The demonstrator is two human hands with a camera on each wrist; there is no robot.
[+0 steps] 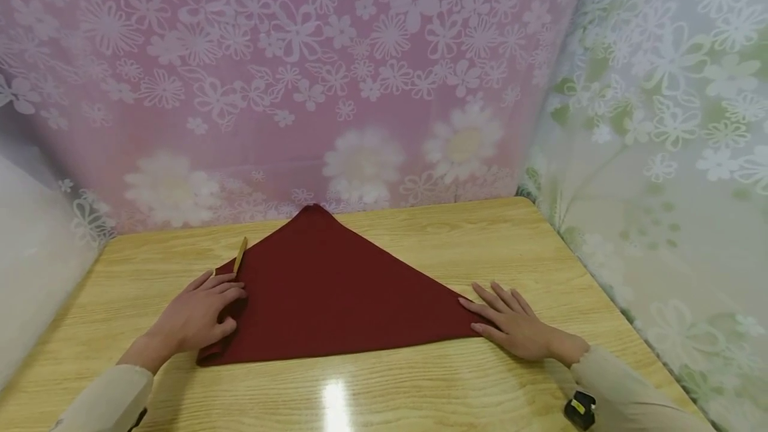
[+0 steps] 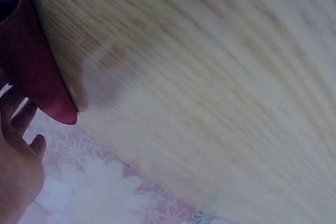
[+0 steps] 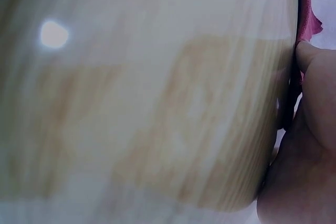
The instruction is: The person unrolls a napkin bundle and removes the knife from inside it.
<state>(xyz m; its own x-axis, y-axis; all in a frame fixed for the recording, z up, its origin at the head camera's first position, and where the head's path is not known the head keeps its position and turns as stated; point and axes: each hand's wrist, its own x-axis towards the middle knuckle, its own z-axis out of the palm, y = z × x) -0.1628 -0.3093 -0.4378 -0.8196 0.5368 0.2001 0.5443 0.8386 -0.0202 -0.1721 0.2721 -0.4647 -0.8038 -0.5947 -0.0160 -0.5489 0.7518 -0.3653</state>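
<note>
Wood-grain tbl (image 1: 432, 392) by pink floral drape (image 1: 270, 139); R hand (image 1: 510, 322) spread on cloth (image 1: 336, 292), L hand (image 1: 201, 312) grip unclear.

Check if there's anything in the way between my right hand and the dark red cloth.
Nothing visible is in the way. In the head view, the right hand directly touches the right-hand corner of the dark red cloth, with no other object seen between them.

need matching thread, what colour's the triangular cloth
The triangular cloth is plain dark red, best seen in head view.
</note>
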